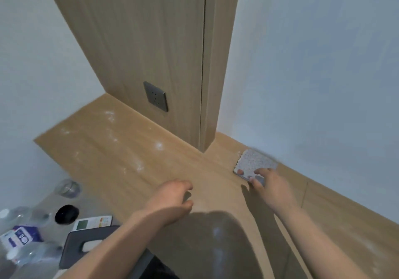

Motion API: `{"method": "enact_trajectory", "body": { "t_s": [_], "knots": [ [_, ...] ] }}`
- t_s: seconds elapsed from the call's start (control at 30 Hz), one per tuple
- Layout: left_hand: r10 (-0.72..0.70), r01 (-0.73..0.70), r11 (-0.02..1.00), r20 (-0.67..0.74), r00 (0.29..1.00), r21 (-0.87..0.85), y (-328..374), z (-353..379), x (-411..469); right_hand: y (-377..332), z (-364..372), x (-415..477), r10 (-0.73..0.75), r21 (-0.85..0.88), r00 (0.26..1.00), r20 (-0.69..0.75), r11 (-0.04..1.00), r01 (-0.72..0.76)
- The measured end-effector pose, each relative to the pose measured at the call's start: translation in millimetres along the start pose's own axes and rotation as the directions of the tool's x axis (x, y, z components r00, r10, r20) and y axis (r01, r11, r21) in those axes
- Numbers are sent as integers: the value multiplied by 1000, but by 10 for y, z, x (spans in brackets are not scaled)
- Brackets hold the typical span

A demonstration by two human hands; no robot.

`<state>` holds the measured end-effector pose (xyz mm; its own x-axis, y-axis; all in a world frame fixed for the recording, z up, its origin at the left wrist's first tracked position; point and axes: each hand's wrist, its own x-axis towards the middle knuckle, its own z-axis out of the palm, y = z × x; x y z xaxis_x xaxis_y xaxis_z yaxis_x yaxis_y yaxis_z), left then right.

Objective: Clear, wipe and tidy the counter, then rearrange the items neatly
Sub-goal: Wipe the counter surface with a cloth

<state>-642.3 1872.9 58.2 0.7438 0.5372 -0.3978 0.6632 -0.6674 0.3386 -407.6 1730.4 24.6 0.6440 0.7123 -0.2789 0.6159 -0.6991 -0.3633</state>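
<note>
Light wood-grain counter (177,166), dusted with white powder smears (158,146). Speckled white cloth (254,162) at right. Grey socket plate (155,96) at centre. Black round lid (66,214) at lower left.

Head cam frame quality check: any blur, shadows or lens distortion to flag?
Head view: soft overall, with motion blur on the right hand and the patterned cloth; a large dark shadow falls on the counter between the two forearms; wide-angle warp tilts the wooden panel; the bottles at lower left are smeared.
</note>
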Motion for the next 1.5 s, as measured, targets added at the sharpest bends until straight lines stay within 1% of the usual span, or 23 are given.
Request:
{"method": "enact_trajectory", "body": {
  "t_s": [0.13, 0.23, 0.27, 0.37, 0.47, 0.53, 0.63, 0.8, 1.0, 1.07, 1.13, 1.17, 1.3, 1.4, 1.5],
  "knots": [
    [10, -11, 1000, 23, 1000, 23, 170, 70, 262, 339, 63, 478, 6, -8, 1000, 19, 1000, -6],
    [-34, 31, 998, 47, 998, 53, 196, 112, 415, 486, 204, 747, -12, -47, 996, 90, 999, 17],
    [-47, 43, 997, 56, 997, 61, 206, 124, 459, 527, 274, 811, -28, -80, 996, 81, 996, 35],
    [-65, 57, 995, 93, 994, 84, 227, 152, 569, 649, 498, 893, -54, -109, 999, -3, 993, 54],
    [-72, 65, 996, 120, 990, 59, 214, 167, 622, 701, 608, 874, -32, -48, 996, -88, 998, 28],
    [-84, 75, 994, 114, 990, 79, 188, 197, 655, 728, 629, 875, -24, 10, 991, -132, 1000, 25],
    [-89, 80, 991, 86, 992, 103, 182, 210, 679, 725, 585, 857, -18, 39, 990, -139, 999, 24],
    [-96, 92, 994, 75, 993, 62, 98, 200, 643, 627, 435, 695, -54, 113, 965, -256, 990, 85],
    [-128, 128, 989, -1, 992, -68, -63, 147, 397, 269, 347, 373, -153, 224, 948, -280, 950, 219],
    [-148, 146, 983, -9, 989, -108, -194, 122, 257, 73, 365, 314, -195, 265, 949, -249, 928, 260],
    [-189, 185, 967, -9, 982, -173, -369, 88, 118, -198, 364, 281, -200, 324, 967, -157, 915, 242],
    [-205, 200, 962, -11, 979, -187, -475, 63, 42, -354, 374, 265, -200, 322, 971, -130, 918, 232],
    [-266, 258, 948, -21, 964, -186, -931, -69, -310, -1004, 430, 111, -313, 266, 940, -139, 902, 340],
    [-290, 267, 917, -36, 956, -297, -1330, -153, -586, -1472, 551, 3, -378, 213, 910, -171, 887, 409],
    [-335, 295, 912, -102, 937, -285, -1805, -206, -882, -1977, 702, -74, -423, 197, 888, -178, 869, 453]
  ]
}}
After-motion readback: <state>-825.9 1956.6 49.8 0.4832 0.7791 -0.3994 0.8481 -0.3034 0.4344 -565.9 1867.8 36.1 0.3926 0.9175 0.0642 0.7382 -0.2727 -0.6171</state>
